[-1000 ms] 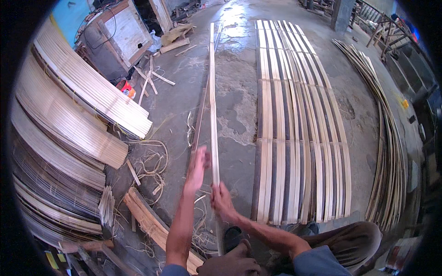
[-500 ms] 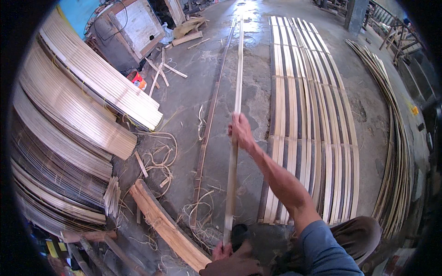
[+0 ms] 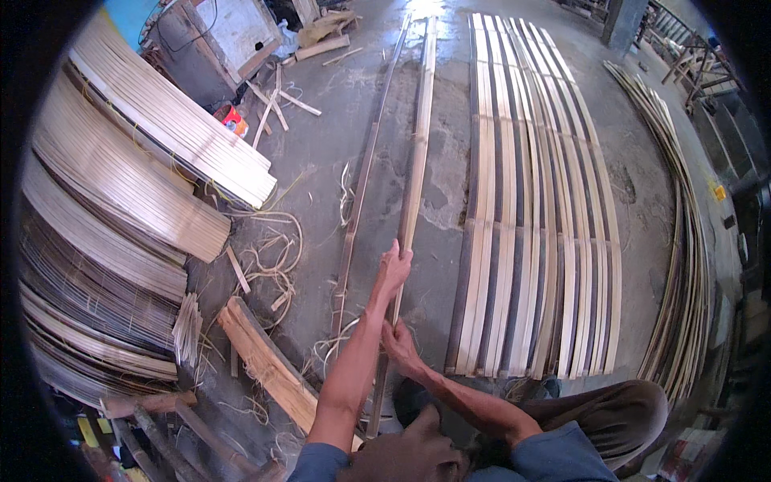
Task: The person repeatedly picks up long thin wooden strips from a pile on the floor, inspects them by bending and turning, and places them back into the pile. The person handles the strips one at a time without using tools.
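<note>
A long, narrow bamboo strip [image 3: 417, 153] runs from near my lap far out across the floor, showing a pale face and a dark edge. My left hand [image 3: 393, 267] is closed around it, farther from me. Just behind it, closer to my body, my right hand [image 3: 399, 344] is closed on the same strip. Left of this strip, a thinner dark strip [image 3: 367, 169] lies on the floor. To the right, several strips in a flat row [image 3: 534, 229] lie side by side, pale and dark by turns.
Stacks of slats [image 3: 132, 181] fill the left side. A thick split wood piece [image 3: 269, 368] lies near my left, beside tangled fibre strands [image 3: 277, 269]. A red can [image 3: 233, 122] stands beyond. A curved bundle of thin strips [image 3: 683, 265] lies far right, and a post [image 3: 622, 30] stands behind.
My left hand has moved from the strip's near end far forward along it. My right hand has come back toward me, now behind the left. The strip has turned, showing its dark edge.
</note>
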Demonstrator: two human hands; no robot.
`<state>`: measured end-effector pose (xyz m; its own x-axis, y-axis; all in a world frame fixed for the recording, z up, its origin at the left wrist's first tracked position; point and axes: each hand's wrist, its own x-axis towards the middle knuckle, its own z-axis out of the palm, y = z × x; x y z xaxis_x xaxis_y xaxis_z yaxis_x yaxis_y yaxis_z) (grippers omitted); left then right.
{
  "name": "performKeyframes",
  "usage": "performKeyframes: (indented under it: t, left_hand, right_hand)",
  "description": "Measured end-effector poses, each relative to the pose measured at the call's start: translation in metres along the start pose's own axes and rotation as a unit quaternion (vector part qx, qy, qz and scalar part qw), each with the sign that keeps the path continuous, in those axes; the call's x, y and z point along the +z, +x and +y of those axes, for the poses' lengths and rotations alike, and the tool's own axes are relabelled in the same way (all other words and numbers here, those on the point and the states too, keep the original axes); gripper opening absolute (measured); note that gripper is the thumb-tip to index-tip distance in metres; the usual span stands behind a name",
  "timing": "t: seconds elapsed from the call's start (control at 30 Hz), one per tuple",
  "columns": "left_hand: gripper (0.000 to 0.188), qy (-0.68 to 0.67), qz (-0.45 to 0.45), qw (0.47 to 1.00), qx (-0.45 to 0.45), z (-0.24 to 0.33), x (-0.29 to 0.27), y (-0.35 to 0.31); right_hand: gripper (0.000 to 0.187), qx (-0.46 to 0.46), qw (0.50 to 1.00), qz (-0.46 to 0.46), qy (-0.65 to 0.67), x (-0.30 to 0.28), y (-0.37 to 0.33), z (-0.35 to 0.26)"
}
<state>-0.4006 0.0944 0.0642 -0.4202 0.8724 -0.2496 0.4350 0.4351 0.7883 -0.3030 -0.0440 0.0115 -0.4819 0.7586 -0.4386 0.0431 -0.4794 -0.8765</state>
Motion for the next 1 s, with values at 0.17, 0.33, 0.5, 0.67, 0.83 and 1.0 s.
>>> performKeyframes:
  t: [0.17,0.33,0.5,0.67,0.83,1.0]
  left_hand:
    - [0.064,-0.195,-0.054,0.978,-0.060,-0.071,-0.042,-0.060]
    - [0.055,-0.249,-0.133,0.941,-0.185,-0.088,-0.055,-0.190]
    - [0.030,-0.268,-0.082,0.930,-0.237,-0.086,-0.039,-0.260]
    - [0.020,-0.210,-0.060,0.960,-0.177,-0.066,-0.033,-0.212]
    - [0.022,-0.175,-0.058,0.969,-0.162,-0.064,-0.034,-0.182]
    - [0.025,-0.132,-0.053,0.984,-0.110,-0.058,-0.027,-0.176]
  right_hand:
    - [0.045,0.106,0.977,-0.031,0.185,0.001,-0.001,-0.017]
    - [0.065,0.158,0.967,-0.107,0.171,-0.035,0.014,-0.042]
    - [0.073,0.158,0.966,-0.152,0.140,-0.032,0.021,-0.038]
    - [0.058,0.046,0.993,0.003,0.109,-0.055,0.024,-0.004]
    - [0.035,-0.054,0.994,0.096,0.007,-0.042,0.013,-0.028]
    - [0.021,-0.107,0.993,0.051,-0.009,-0.052,0.028,-0.029]
